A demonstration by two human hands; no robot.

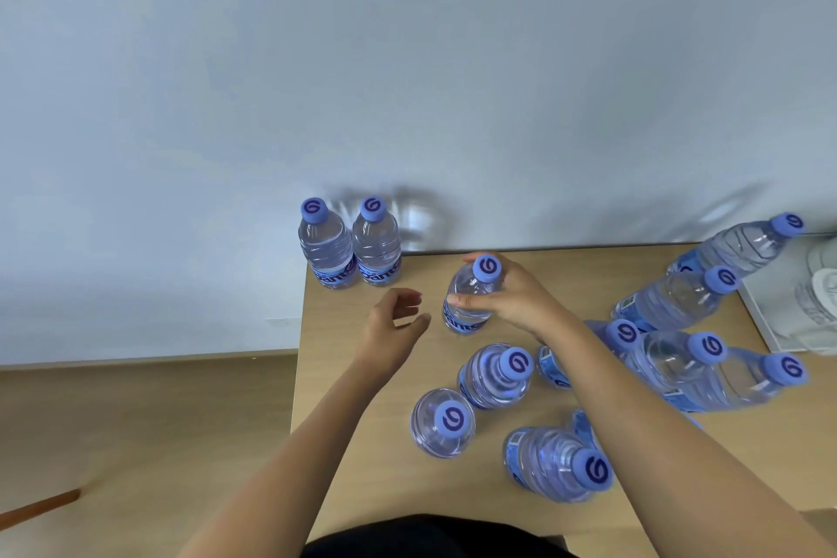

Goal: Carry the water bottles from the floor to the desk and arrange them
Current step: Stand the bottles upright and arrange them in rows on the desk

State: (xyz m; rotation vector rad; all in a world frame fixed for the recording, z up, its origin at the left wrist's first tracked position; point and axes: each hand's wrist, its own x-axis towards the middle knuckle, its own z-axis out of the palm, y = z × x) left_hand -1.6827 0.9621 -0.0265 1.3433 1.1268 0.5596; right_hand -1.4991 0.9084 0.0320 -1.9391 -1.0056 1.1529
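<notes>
Far left is the floor (pixel 113 412), no bottles seen on it, so the carrying looks done and the arranging is what's left. At the desk's (pixel 362 489) back left corner two bottles (pixel 351 242) stand upright, touching, tight to the wall (pixel 407 59) w/ the left one right at the desk's side edge. That looks like the start of a row. Left hand (pixel 392 331) hovers just above the desk btwn that pair and the held bottle, its grip released: fingers loosely curled, holding nothing. Right hand (pixel 507 297) has its grip wrapped round the shoulder of one upright bottle (pixel 471 297), just under the cap, base on or barely off the desk; can't tell which. To do this step well, prob. move the bottle back and left so it lands touching the 2nd of the pair, label facing front like theirs, kept vertical and low, w/ the left hand ready to steady the neighbours. Open desk lies along the wall right of the pair, so the path is free. Nearer the person stand three loose bottles (pixel 493 376); the right forearm crosses over more. Far right, a cluster of bottles (pixel 688 344) stands close together beside a white tray (pixel 761 317), so elbow swing that way risks a knock-over.
</notes>
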